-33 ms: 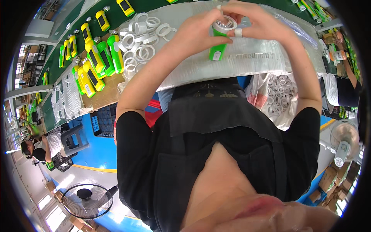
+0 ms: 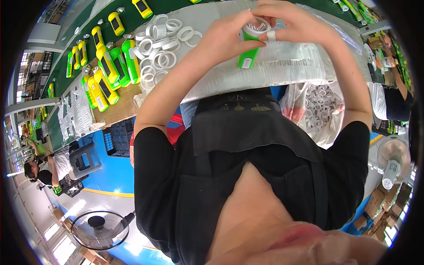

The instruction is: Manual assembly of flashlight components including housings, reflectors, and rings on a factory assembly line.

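Note:
A green flashlight (image 2: pixel 247 55) with a wide silver reflector and a white ring (image 2: pixel 258 33) round its head is held over the wrapped work surface. My left hand (image 2: pixel 229 35) grips it from the left, its thumb against the body just under the head. From the other side, my right hand (image 2: pixel 297 25) closes round the head, with a white band on one finger. The fingertips of both hands meet near the far rim, and some are hidden behind the head. Left of my left forearm lies a pile of loose white rings (image 2: pixel 161 44).
Several yellow and green flashlights (image 2: pixel 108 66) lie to the left on cardboard and the green table. A bag of white rings (image 2: pixel 318 104) hangs open below the right edge. Standing fans (image 2: pixel 97 222) and co-workers (image 2: pixel 48 168) are farther off.
My right elbow has shifted slightly outward to the right. The flashlight's lower end has moved a little to the left, and both hands keep their hold on it.

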`<state>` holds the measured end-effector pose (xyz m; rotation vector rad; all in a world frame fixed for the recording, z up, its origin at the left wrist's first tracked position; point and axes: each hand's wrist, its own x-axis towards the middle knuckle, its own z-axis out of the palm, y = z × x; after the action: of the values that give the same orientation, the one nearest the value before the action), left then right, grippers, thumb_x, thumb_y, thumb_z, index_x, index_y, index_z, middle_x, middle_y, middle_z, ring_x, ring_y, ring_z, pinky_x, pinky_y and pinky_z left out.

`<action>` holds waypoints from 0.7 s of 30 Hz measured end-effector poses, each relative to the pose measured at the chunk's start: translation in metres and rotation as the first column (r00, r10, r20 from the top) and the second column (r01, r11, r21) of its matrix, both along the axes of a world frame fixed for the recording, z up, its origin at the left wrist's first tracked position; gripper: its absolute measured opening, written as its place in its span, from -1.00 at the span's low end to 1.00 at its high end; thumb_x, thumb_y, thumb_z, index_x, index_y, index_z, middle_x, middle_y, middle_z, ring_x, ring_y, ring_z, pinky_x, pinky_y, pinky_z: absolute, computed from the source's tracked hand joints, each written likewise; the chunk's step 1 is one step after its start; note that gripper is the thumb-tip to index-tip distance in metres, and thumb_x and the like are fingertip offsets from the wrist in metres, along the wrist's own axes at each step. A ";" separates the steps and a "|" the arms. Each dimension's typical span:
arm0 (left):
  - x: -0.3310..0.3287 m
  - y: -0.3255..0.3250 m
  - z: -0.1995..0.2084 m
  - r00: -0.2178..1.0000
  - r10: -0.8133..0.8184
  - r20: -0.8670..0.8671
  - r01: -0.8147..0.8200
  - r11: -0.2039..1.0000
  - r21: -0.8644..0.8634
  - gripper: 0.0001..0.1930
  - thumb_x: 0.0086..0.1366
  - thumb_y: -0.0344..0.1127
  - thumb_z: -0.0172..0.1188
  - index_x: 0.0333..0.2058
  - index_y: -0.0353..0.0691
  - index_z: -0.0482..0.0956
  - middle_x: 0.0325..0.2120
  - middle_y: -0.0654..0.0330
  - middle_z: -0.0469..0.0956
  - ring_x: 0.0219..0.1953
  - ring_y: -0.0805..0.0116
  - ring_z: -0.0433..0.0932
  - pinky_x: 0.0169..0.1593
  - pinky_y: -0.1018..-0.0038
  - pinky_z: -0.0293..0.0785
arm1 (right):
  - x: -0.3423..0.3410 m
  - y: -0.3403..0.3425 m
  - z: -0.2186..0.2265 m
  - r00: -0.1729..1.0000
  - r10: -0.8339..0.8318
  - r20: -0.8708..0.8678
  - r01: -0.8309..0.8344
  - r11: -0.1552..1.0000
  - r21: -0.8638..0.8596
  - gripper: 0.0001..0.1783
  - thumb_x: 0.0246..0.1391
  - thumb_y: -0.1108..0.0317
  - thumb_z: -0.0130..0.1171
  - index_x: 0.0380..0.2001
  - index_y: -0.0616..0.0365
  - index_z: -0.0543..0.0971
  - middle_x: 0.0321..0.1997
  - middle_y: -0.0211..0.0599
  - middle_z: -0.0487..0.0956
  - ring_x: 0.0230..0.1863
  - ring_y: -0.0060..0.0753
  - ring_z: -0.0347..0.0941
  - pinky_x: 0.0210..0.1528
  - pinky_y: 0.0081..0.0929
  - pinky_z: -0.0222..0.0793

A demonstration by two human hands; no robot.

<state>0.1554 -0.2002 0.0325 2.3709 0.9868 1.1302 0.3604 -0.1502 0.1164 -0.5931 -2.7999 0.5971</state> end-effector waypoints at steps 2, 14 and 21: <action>0.003 0.001 -0.003 0.999 0.019 0.030 -0.019 1.000 0.004 -0.53 -0.03 -0.17 0.50 -0.21 -0.12 0.44 -0.31 0.23 0.62 -0.38 0.28 0.56 -0.28 0.42 0.51 | -0.005 -0.001 0.013 0.999 0.041 0.036 -0.039 0.999 -0.036 -0.65 -0.09 0.22 0.33 -0.34 0.26 0.50 -0.52 -0.10 0.44 -0.39 -0.02 0.47 -0.34 -0.23 0.35; 0.018 0.007 -0.007 0.995 0.069 0.068 -0.070 0.997 0.025 -0.55 -0.05 -0.16 0.49 -0.23 -0.14 0.48 -0.42 0.17 0.58 -0.37 0.15 0.59 -0.33 0.28 0.49 | 0.013 0.012 -0.029 0.892 0.120 -0.436 -0.063 0.988 0.145 -0.38 -0.15 -0.18 0.29 -0.44 0.27 0.52 -0.43 0.02 0.57 -0.34 0.06 0.53 -0.32 -0.16 0.41; 0.015 0.014 -0.016 0.994 0.103 0.018 -0.104 0.993 0.062 -0.57 -0.04 -0.21 0.51 -0.21 -0.13 0.53 -0.36 0.23 0.61 -0.41 0.36 0.56 -0.30 0.45 0.50 | -0.020 -0.015 0.008 0.816 -0.507 0.278 0.455 0.860 0.233 -0.47 -0.06 -0.03 0.28 -0.31 0.29 0.51 -0.42 -0.02 0.57 -0.34 0.01 0.54 -0.33 -0.21 0.42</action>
<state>0.1707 -0.1863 0.0166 2.3804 1.0964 1.2317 0.3403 -0.1657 0.1247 -1.4286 -2.7674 0.1791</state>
